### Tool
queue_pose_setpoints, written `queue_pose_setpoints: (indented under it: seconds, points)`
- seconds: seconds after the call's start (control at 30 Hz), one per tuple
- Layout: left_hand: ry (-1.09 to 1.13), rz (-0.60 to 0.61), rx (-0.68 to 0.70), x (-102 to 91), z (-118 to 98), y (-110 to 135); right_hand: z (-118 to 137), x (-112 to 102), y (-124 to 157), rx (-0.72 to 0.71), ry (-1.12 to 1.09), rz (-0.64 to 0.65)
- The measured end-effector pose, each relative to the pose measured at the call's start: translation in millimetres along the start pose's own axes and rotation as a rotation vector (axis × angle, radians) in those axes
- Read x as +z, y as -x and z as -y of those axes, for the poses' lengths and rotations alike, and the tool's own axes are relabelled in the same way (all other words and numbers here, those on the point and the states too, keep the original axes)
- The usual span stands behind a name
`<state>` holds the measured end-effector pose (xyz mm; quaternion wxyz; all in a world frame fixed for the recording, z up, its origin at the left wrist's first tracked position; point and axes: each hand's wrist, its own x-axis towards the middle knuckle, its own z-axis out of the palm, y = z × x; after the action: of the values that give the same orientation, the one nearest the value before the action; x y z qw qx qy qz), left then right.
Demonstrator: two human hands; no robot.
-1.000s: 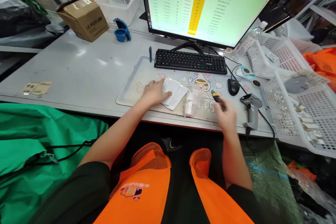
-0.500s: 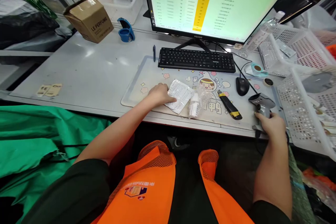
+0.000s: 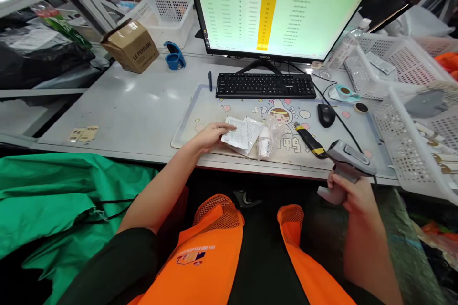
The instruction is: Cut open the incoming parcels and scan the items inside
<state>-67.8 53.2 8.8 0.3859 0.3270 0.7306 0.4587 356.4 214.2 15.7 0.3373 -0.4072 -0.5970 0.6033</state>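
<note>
My left hand (image 3: 213, 136) pinches the edge of a white printed packet (image 3: 236, 132), lifted slightly over a second white packet (image 3: 255, 129) on the desk mat. Just right of these lies a small white bottle (image 3: 264, 143) in clear bubble wrap (image 3: 275, 129). In my right hand (image 3: 352, 193) is a grey barcode scanner (image 3: 350, 158), gripped by its handle and raised at the desk's front edge. A black and yellow utility knife (image 3: 309, 140) lies on the mat, its end close to the scanner's head.
Behind the mat stand a black keyboard (image 3: 265, 86) and a monitor (image 3: 286, 9), with a mouse (image 3: 326, 115) to the right. White plastic baskets (image 3: 404, 138) line the right side. A cardboard box (image 3: 130, 47) and a blue tape dispenser (image 3: 175, 59) sit at back left.
My right hand has lifted the barcode scanner off the desk and brought it left and toward me. My left hand has raised one packet, uncovering another below it.
</note>
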Motion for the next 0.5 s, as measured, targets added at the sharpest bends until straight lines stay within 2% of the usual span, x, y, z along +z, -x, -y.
queue_pose_setpoints:
  seconds: [0.07,0.13,0.2,0.27,0.33,0.4,0.5]
  points:
    - [0.043,0.029,0.001,8.8,3,8,1,8,11,-0.002,0.056,0.067]
    - [0.057,0.008,0.024,17.9,8,16,7,15,21,0.025,0.136,0.098]
    - [0.055,-0.076,0.086,26.5,11,24,17,24,30,0.084,0.185,0.120]
    - [-0.003,-0.229,0.252,34.3,13,31,29,37,37,0.117,0.211,0.186]
    - [-0.112,-0.396,0.482,42.0,11,34,42,54,39,0.052,0.270,0.281]
    - [-0.222,-0.506,0.652,49.5,7,34,52,73,38,-0.077,0.376,0.344]
    - [-0.272,-0.552,0.688,57.9,1,30,60,95,34,-0.200,0.521,0.409]
